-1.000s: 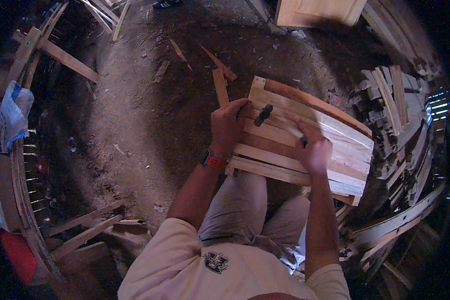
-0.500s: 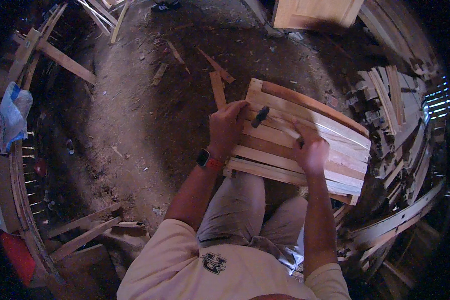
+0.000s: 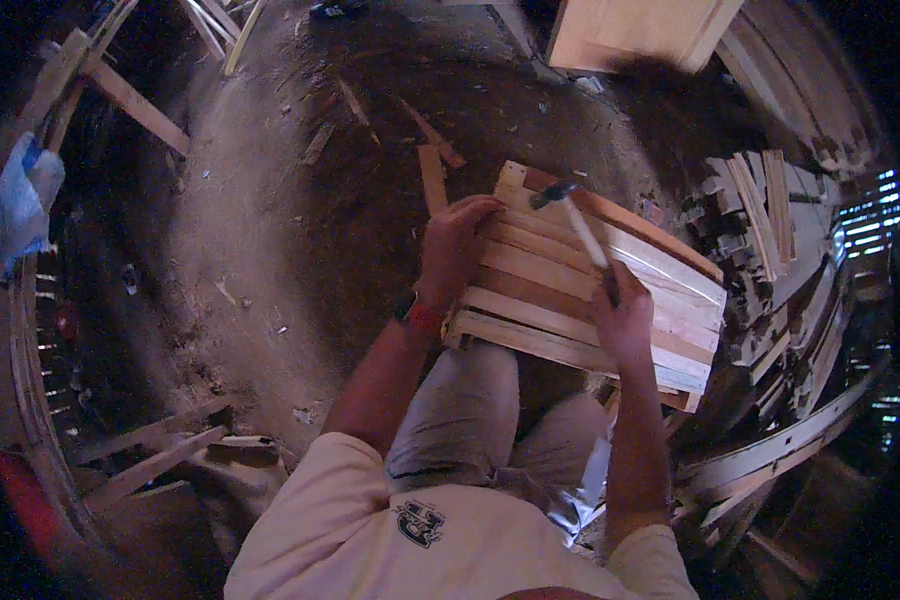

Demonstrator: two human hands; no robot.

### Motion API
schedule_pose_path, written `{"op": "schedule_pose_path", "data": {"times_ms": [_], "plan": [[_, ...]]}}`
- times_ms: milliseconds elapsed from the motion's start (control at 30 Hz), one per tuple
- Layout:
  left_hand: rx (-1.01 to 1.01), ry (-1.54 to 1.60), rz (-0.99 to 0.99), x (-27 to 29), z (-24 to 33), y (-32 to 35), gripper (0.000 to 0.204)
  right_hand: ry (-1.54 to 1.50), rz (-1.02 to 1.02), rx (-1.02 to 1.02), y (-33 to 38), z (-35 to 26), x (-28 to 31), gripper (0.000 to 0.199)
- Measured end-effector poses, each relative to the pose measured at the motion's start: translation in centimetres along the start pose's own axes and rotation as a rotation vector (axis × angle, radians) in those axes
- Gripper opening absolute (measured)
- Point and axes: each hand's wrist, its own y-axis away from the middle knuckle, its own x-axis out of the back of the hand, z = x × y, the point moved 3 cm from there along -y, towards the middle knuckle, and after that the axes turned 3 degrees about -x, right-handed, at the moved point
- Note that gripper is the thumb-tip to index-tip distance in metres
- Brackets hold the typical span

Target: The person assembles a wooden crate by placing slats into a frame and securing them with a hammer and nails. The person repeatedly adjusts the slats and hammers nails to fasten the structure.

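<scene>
A wooden crate point(image 3: 545, 268) of pale and reddish slats lies tilted across my lap, with gaps between some slats. My right hand point(image 3: 625, 315) is closed round the handle of a hammer point(image 3: 589, 236). The dark hammer head is over the crate's far left part, to the right of my left fingertips. My left hand point(image 3: 452, 252) is at the crate's left end, fingers pressed together by the end of a slat. Whether a nail is between those fingers is too small to see. Just beyond this hand a short reddish board point(image 3: 432, 178) shows.
Offcuts point(image 3: 433, 133) lie on the dirt floor ahead. Stacked boards point(image 3: 760, 205) stand to the right, below a wooden panel point(image 3: 640, 32) at the top. On the left are a blue and white plastic bag point(image 3: 25, 205) and loose planks point(image 3: 160, 465).
The hammer has lifted away from my left fingertips and swung to the right and far side, its handle now plainly visible. My left hand stays at the crate's end. The whole view has shifted slightly.
</scene>
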Motion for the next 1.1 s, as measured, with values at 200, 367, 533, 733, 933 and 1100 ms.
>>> {"op": "schedule_pose_path", "data": {"times_ms": [200,367,533,733,933,1100], "plan": [[0.051,-0.033,-0.059,0.3,0.4,-0.2,0.017,0.042,-0.046,0.025,3.3,-6.3,0.1,0.041],[0.054,-0.088,-0.104,0.6,1.0,-0.6,0.022,0.036,0.019,0.023,4.6,-8.5,-0.7,0.042],[0.074,-0.104,-0.089,0.3,1.0,-0.6,0.022,0.159,-0.010,-0.028,5.0,-9.3,-1.3,0.042],[-0.002,-0.110,-0.008,-0.7,-1.2,0.0,0.018,0.236,-0.004,-0.086,5.0,-10.0,-1.6,0.042],[0.004,-0.102,0.007,-0.5,-0.3,-0.1,0.019,0.206,0.125,-0.039,5.2,-10.8,-1.3,0.041],[0.027,-0.127,-0.029,-0.5,0.0,-0.2,0.019,0.337,0.006,-0.077,4.9,-9.6,-2.5,0.042]]}}
